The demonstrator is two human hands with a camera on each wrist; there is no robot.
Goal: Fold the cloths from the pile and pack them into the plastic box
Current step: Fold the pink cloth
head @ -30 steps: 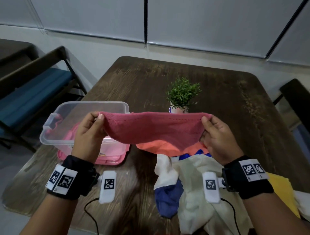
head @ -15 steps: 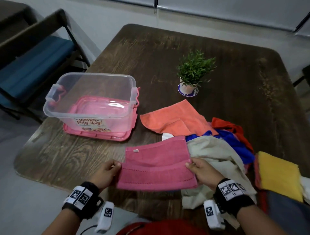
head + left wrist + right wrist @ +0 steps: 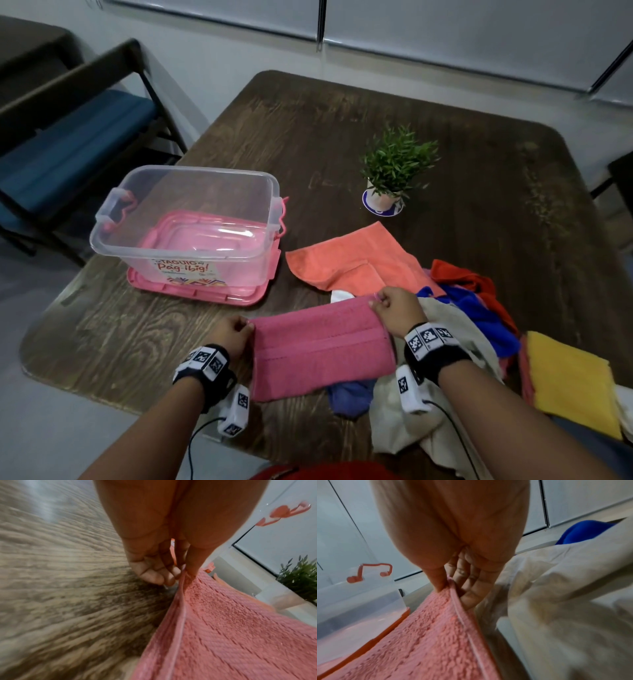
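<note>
A pink cloth [image 3: 322, 349] lies folded in half on the wooden table [image 3: 137, 335] near its front edge. My left hand [image 3: 236, 330] pinches its far left corner [image 3: 184, 573] between thumb and fingers. My right hand [image 3: 390, 308] pinches the far right corner [image 3: 450, 584] the same way. The clear plastic box [image 3: 191, 219] stands on its pink lid [image 3: 191, 291] at the left, with no cloth inside. The pile [image 3: 455, 308] of orange, blue, red, cream and yellow cloths lies to the right, partly under the pink cloth.
A small potted plant [image 3: 394, 171] stands beyond the pile, mid-table. A dark bench with a blue seat [image 3: 68, 154] is off the table's left side. Bare wood lies between the box and the front edge.
The pink cloth came down from in front of the box onto the table. Both hands carried its corners away from me, doubling it over into a flat folded rectangle.
</note>
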